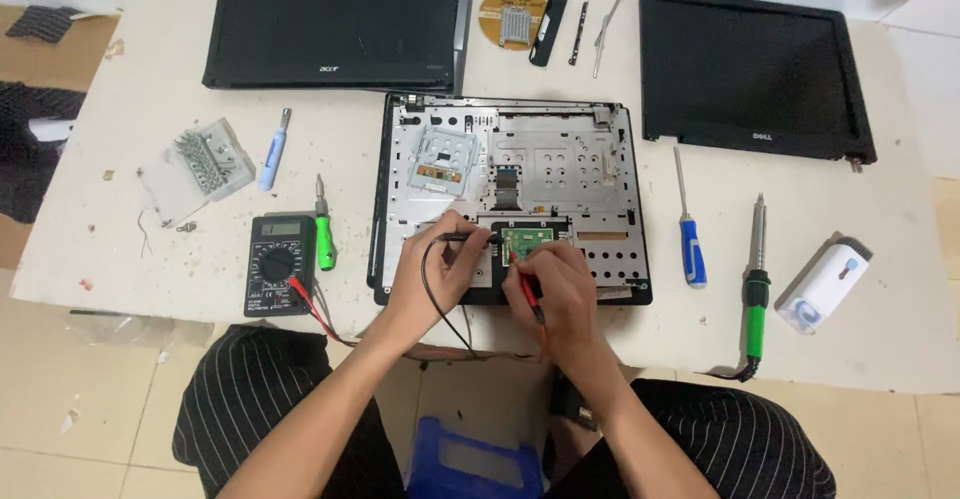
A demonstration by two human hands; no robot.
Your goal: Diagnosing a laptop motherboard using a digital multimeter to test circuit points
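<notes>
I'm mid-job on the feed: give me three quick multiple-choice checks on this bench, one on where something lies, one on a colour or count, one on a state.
1. Where is the multimeter?
A. left of the open laptop base
B. right of the soldering iron
C. on the far lid

2. What colour is the soldering iron handle?
A. red
B. green
C. yellow

3. What is the right hand doing?
A. resting flat on the table
B. holding a screwdriver
C. holding the red probe to the small green board

Answers:
1. A, since the meter sits on the table at the base's left edge.
2. B, the grip shows green with black.
3. C, its fingers pinch the red probe tipped onto the board, while the left hand holds the black probe.
</notes>
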